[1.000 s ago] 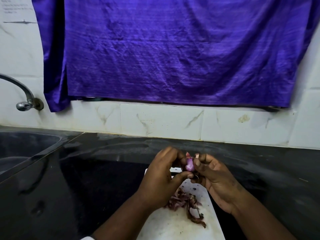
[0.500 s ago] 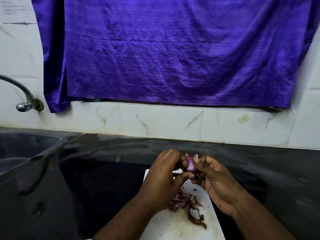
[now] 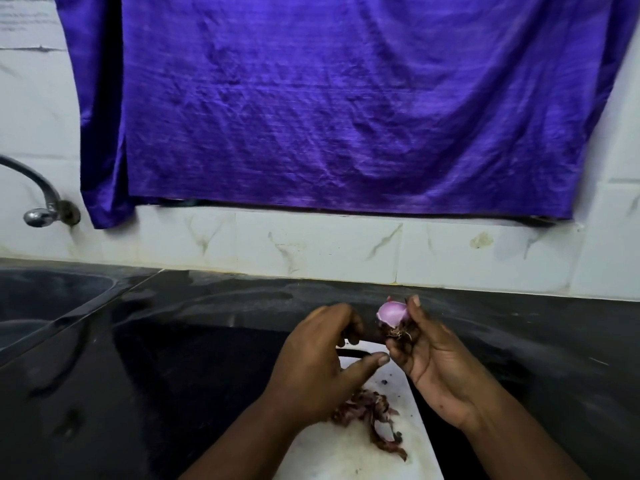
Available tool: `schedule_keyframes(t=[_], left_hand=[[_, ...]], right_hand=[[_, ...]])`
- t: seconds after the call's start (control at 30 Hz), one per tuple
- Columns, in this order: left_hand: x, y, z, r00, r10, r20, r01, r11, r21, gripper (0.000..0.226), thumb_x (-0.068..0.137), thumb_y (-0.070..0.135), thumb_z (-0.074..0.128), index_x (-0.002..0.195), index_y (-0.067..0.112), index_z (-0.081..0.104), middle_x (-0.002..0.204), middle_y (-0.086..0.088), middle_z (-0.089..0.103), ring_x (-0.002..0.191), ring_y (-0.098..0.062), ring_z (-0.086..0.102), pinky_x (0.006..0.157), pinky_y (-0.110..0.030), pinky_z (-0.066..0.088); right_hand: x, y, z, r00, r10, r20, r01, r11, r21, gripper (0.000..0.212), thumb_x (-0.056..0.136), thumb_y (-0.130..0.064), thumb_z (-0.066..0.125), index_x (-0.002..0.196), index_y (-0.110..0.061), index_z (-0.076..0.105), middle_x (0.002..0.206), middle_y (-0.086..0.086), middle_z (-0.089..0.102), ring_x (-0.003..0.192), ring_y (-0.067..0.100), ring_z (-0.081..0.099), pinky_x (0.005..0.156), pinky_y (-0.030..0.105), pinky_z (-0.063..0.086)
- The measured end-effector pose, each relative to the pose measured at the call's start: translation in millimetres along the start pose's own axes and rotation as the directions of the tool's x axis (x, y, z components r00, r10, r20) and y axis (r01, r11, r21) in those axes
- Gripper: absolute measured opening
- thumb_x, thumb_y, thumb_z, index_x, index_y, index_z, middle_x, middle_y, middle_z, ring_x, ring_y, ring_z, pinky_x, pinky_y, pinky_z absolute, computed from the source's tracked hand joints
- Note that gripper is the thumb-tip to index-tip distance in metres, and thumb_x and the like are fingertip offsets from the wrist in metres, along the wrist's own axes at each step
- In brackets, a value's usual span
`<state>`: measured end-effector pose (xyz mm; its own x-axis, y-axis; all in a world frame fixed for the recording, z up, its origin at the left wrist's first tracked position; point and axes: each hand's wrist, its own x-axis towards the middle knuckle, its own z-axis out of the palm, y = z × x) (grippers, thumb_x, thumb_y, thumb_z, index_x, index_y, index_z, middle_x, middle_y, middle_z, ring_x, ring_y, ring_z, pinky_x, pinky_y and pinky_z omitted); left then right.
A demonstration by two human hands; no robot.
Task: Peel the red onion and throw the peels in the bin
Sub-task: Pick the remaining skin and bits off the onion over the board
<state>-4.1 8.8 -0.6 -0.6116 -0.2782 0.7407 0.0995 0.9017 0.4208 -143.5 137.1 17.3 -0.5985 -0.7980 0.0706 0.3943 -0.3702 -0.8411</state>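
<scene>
A small red onion (image 3: 392, 312), pale purple with its rooty end pointing down, is pinched in the fingertips of my right hand (image 3: 433, 362) above the black counter. My left hand (image 3: 318, 362) hovers just left of it, apart from the onion, fingers curled and thumb stretched out, with nothing visible in it. Below the hands a heap of dry red-brown peels (image 3: 369, 412) lies on a white cutting board (image 3: 332, 455). No bin is in view.
The black counter (image 3: 207, 341) runs along a white tiled wall. A dark sink (image 3: 48, 299) with a metal tap (image 3: 40, 202) is at the left. A purple cloth (image 3: 346, 98) hangs on the wall above.
My left hand has come off the onion and moved down and left. The right hand keeps the onion, which now shows more of its pale purple flesh.
</scene>
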Motion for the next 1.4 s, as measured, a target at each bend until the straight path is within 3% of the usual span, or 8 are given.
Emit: schedule_keyframes(t=[0.17, 0.27, 0.33, 0.4, 0.57, 0.87, 1.1, 1.4], left_hand=[[0, 0, 1, 0.996, -0.009, -0.091, -0.001, 0.994, -0.109, 0.035, 0.086, 0.044, 0.08, 0.112, 0.036, 0.057, 0.111, 0.023, 0.062, 0.108, 0.001, 0.061, 0.085, -0.015, 0.051], [0, 0, 3, 0.995, -0.028, -0.093, 0.01, 0.982, -0.189, 0.042, 0.085, 0.03, 0.085, 0.118, 0.036, 0.058, 0.115, 0.02, 0.066, 0.111, -0.006, 0.068, 0.089, -0.032, 0.06], [0, 0, 4, 0.994, -0.032, -0.104, 0.011, 0.98, -0.198, 0.044, 0.084, 0.027, 0.086, 0.118, 0.034, 0.058, 0.112, 0.019, 0.067, 0.108, -0.008, 0.07, 0.088, -0.037, 0.061], [0, 1, 4, 0.991, -0.027, -0.128, 0.002, 0.982, -0.189, 0.047, 0.084, 0.027, 0.087, 0.118, 0.038, 0.057, 0.111, 0.019, 0.066, 0.105, -0.007, 0.07, 0.087, -0.033, 0.06], [0, 2, 4, 0.996, -0.009, -0.094, -0.009, 0.982, -0.189, 0.045, 0.087, 0.026, 0.083, 0.117, 0.04, 0.053, 0.109, 0.018, 0.063, 0.103, -0.011, 0.068, 0.085, -0.034, 0.059], [-2, 0, 8, 1.0, -0.001, -0.017, -0.002, 0.984, -0.18, 0.05, 0.093, 0.023, 0.076, 0.13, 0.039, 0.048, 0.113, 0.014, 0.061, 0.11, -0.011, 0.062, 0.092, -0.027, 0.056], [1, 3, 6, 1.0, 0.023, -0.017, -0.026, 0.979, -0.201, 0.048, 0.092, 0.017, 0.077, 0.13, 0.035, 0.053, 0.099, 0.011, 0.064, 0.097, -0.014, 0.065, 0.087, -0.034, 0.059], [-2, 7, 9, 0.991, -0.002, 0.132, 0.018, 0.993, -0.118, 0.053, 0.092, 0.022, 0.077, 0.129, 0.046, 0.048, 0.096, 0.015, 0.058, 0.096, -0.01, 0.061, 0.085, -0.026, 0.056]], right_hand=[[0, 4, -1, 0.996, 0.071, 0.06, -0.069, 0.996, -0.048, 0.051, 0.088, -0.044, 0.066, 0.115, -0.001, 0.068, 0.088, 0.015, 0.071, 0.066, 0.016, 0.066, 0.056, 0.024, 0.058], [-2, 6, 3, 0.992, 0.101, 0.079, -0.093, 0.991, -0.093, 0.041, 0.088, -0.043, 0.066, 0.1, -0.004, 0.069, 0.08, 0.012, 0.069, 0.065, 0.017, 0.064, 0.055, 0.025, 0.057], [-2, 8, 4, 0.99, 0.116, 0.081, -0.107, 0.989, -0.105, 0.049, 0.089, -0.044, 0.065, 0.11, 0.0, 0.066, 0.079, 0.011, 0.067, 0.065, 0.017, 0.062, 0.056, 0.026, 0.057], [-1, 9, 3, 0.989, 0.116, 0.087, -0.106, 0.988, -0.112, 0.06, 0.091, -0.045, 0.064, 0.126, 0.004, 0.061, 0.081, 0.012, 0.067, 0.066, 0.018, 0.061, 0.056, 0.026, 0.056], [-2, 8, 3, 0.987, 0.115, 0.108, -0.105, 0.99, -0.097, 0.051, 0.089, -0.044, 0.067, 0.118, -0.002, 0.062, 0.081, 0.012, 0.067, 0.065, 0.016, 0.062, 0.056, 0.023, 0.058], [0, 9, 1, 0.99, 0.107, 0.087, -0.101, 0.992, -0.073, 0.076, 0.083, -0.04, 0.073, 0.132, 0.013, 0.05, 0.096, 0.017, 0.064, 0.068, 0.016, 0.065, 0.057, 0.023, 0.059], [0, 9, 1, 0.983, 0.142, 0.114, -0.137, 0.989, -0.054, 0.053, 0.086, -0.04, 0.07, 0.116, 0.004, 0.071, 0.095, 0.016, 0.071, 0.064, 0.013, 0.066, 0.057, 0.021, 0.06], [2, -7, -9, 0.997, 0.07, 0.015, -0.071, 0.969, 0.239, 0.044, 0.086, -0.043, 0.066, 0.107, -0.004, 0.068, 0.089, 0.017, 0.073, 0.056, 0.013, 0.067, 0.053, 0.018, 0.059]])
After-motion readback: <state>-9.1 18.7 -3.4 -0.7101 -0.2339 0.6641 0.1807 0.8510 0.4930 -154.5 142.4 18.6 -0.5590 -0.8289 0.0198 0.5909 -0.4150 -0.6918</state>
